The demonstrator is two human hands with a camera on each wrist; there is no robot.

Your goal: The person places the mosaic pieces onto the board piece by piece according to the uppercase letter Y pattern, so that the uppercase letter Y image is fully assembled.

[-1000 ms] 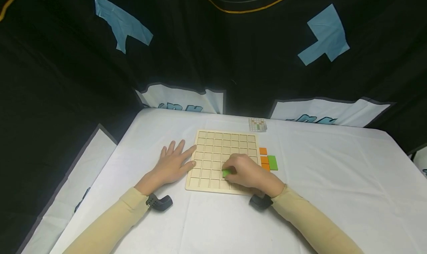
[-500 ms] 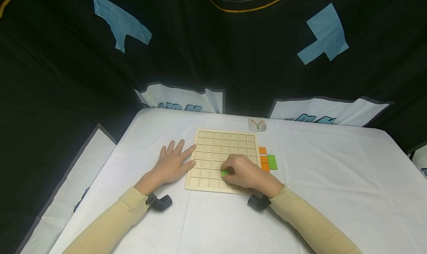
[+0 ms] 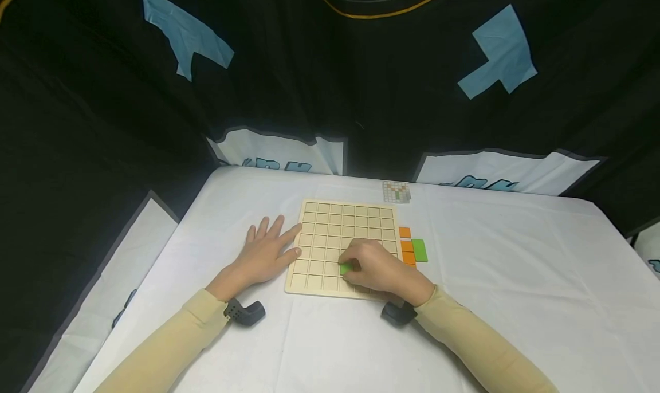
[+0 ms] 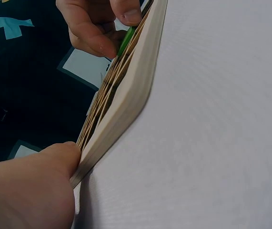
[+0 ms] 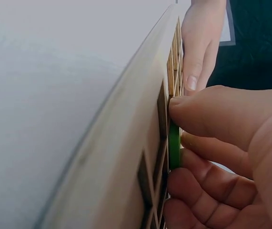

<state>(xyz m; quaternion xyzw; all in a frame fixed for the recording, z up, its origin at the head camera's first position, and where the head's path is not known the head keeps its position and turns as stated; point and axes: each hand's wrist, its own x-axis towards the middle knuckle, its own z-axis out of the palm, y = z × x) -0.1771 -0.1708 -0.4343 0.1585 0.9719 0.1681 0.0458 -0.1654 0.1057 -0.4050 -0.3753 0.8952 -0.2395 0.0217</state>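
Note:
A pale wooden board (image 3: 314,241) with a grid of square recesses lies on the white table. My right hand (image 3: 384,267) is over its lower right part and pinches a green tile (image 3: 345,268) between thumb and fingers. In the right wrist view the green tile (image 5: 174,145) is right at the grid's surface, partly covered by the fingertips. My left hand (image 3: 263,258) lies with fingers spread, its thumb and index finger touching the board's left edge. The left wrist view shows the left thumb (image 4: 62,157) against the rim.
Beside the board's right edge lie several orange tiles (image 3: 407,246) and another green tile (image 3: 420,250). A small card (image 3: 396,192) with a coloured grid pattern is behind the board's far right corner. Dark curtains hang behind the white tablecloth (image 3: 505,267).
Both hands keep almost the same posture, the right still pinching the green tile on the board. The whole head view has shifted slightly.

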